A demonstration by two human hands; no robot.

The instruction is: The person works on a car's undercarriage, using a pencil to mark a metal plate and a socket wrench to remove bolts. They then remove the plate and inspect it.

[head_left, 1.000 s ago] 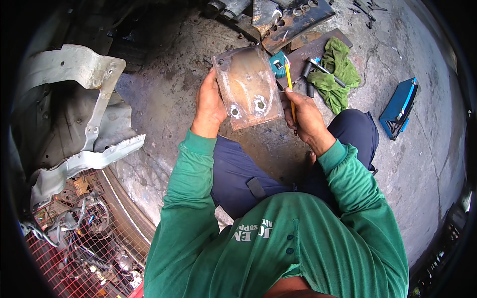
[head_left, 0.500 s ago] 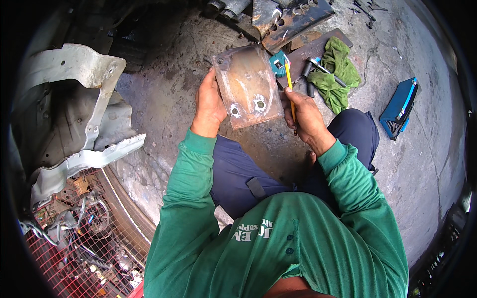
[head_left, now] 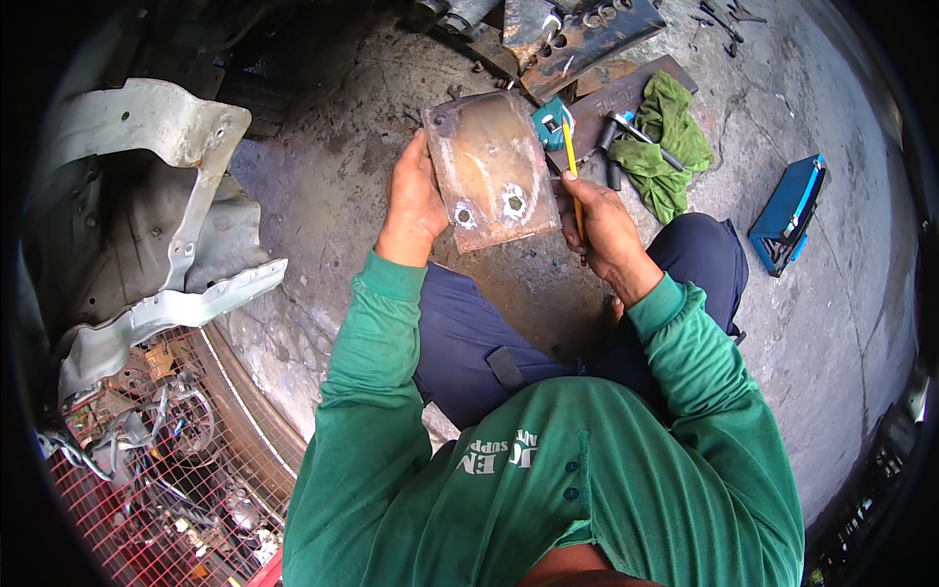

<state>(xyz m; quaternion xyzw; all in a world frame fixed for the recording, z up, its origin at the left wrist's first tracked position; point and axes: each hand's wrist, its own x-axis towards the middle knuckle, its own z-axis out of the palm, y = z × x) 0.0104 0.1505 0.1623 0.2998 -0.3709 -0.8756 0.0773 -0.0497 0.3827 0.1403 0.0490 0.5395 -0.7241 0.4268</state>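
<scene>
A rusty, roughly rectangular metal plate (head_left: 486,161) is held up in front of me. It has a small hole near its far left corner and two holes ringed with white marks toward its near edge. My left hand (head_left: 413,201) grips the plate's left edge, fingers hidden behind it. Closed around a yellow pencil (head_left: 570,147), my right hand (head_left: 604,227) is at the plate's right edge. The pencil's tip points away from me. Just beyond the pencil, a teal tape measure (head_left: 551,122) lies beside the plate in view.
A green cloth (head_left: 670,147) lies at the right with a dark-handled tool (head_left: 613,161). Farther right is a blue case (head_left: 787,213) on the concrete. Steel pieces (head_left: 592,49) are piled at the far side. Bent sheet-metal body parts (head_left: 210,147) and a red wire mesh (head_left: 156,479) occupy the left.
The plate has shifted very slightly to the right, along with a small shift of the whole view. Both hands keep their holds.
</scene>
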